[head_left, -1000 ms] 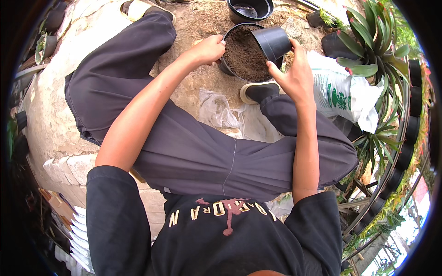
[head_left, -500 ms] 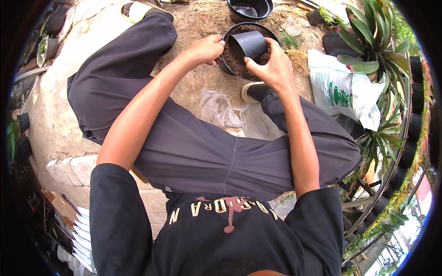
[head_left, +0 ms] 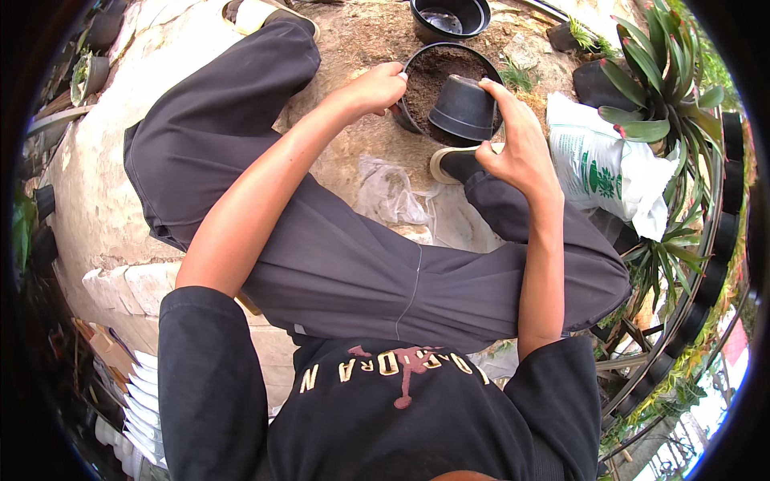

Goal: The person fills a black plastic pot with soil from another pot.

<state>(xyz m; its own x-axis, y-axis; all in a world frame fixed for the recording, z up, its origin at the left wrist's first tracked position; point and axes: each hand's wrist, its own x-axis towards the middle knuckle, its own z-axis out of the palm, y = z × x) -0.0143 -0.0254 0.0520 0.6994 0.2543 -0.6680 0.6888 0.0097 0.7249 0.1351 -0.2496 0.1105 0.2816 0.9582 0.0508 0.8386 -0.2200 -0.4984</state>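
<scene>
A large round black plant pot (head_left: 407,120) holding brown soil (head_left: 425,78) stands on the ground ahead of me. At its left rim, my left hand (head_left: 375,88) is closed with the fingers curled on the edge. A smaller black plant pot (head_left: 462,111) is inside it over the soil, turned over, its base up and away from me and its wide rim toward me. My right hand (head_left: 520,148) is at its right side, fingers at the base and the thumb lower, near the rims. What lies under the small pot is hidden.
Another black pot (head_left: 451,18) stands just beyond. To the right are a white and green printed bag (head_left: 601,164) and a spiky-leaved plant (head_left: 654,88). A crumpled clear plastic bag (head_left: 391,192) lies between my legs. My shoe (head_left: 449,163) is close to the large pot.
The small pot has tipped over from lying on its side to mouth-down in the large pot. My right hand has shifted right and toward me, its fingers now at the base.
</scene>
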